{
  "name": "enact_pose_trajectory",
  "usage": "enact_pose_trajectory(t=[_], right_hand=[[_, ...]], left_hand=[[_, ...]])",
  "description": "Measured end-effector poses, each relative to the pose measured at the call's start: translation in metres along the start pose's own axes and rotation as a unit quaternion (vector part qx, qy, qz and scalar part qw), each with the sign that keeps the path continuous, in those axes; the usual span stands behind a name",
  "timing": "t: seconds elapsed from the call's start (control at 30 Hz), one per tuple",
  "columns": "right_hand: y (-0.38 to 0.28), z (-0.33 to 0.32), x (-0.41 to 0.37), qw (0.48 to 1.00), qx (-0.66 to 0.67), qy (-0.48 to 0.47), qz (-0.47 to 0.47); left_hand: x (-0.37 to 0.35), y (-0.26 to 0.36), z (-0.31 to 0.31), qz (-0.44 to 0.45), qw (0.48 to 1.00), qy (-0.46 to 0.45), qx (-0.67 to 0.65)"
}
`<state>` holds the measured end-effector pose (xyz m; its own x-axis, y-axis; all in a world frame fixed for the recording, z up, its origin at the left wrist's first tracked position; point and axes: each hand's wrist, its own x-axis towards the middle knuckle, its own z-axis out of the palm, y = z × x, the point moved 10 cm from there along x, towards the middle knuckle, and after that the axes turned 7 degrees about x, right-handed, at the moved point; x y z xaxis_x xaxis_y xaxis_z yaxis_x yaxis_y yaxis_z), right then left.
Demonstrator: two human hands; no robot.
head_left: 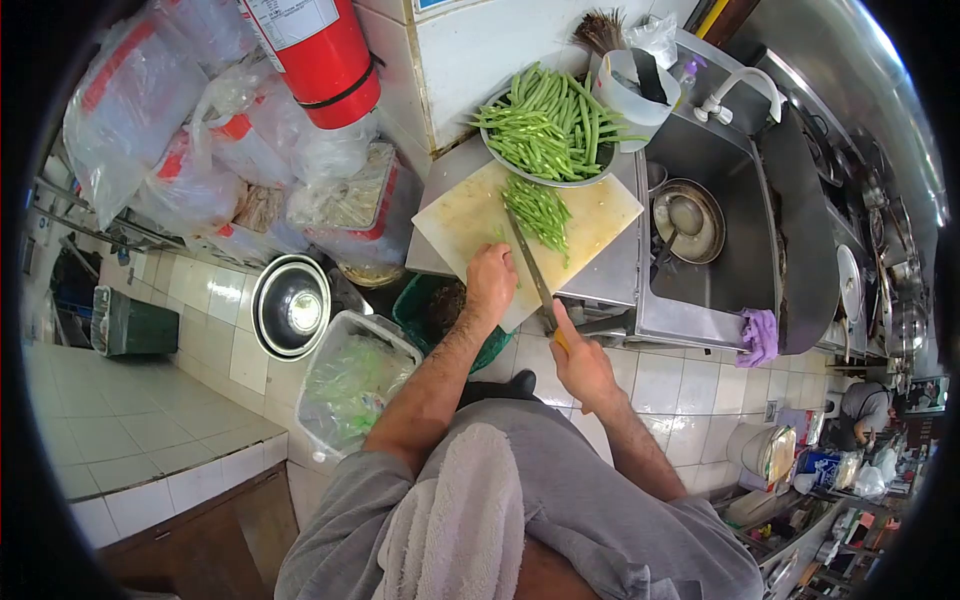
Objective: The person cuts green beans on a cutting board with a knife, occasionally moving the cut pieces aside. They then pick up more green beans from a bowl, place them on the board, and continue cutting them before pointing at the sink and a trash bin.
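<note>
A pale cutting board [470, 215] lies on the steel counter with a bunch of green beans [538, 210] on it. Behind it a metal bowl [585, 180] is heaped with whole green beans [545, 122]. My right hand [580, 362] grips the yellow handle of a long knife [530, 268], whose blade reaches across the board to the cut beans. My left hand [490, 282] rests closed on the near edge of the board, beside the blade.
A steel sink [745, 240] with a pan [688, 220] lies right of the board, a purple cloth [760, 335] on its edge. Below are a green bin [415, 305], a plastic-lined tub [350, 385], a metal bowl [290, 305]. A red extinguisher [320, 55] hangs up left.
</note>
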<state>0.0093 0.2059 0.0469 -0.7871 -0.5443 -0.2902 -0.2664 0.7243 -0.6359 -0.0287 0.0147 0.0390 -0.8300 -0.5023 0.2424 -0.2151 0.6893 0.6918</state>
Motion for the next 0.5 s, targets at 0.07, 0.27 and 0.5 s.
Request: enact_pose_trajectory(t=[0.07,0.27,0.5], right_hand=[[-0.002,0.002,-0.01,0.999,0.009,0.005,-0.033],[0.001,0.006,-0.037,0.997,0.026,0.008,-0.068],[-0.013,0.008,0.018,0.999,0.018,-0.006,-0.028]], left_hand=[[0.0,-0.003,0.002,-0.007,1.0,-0.01,-0.006],[-0.001,-0.007,0.003,-0.008,0.999,0.009,-0.031],[0.002,-0.01,0.005,0.013,1.0,0.013,-0.024]])
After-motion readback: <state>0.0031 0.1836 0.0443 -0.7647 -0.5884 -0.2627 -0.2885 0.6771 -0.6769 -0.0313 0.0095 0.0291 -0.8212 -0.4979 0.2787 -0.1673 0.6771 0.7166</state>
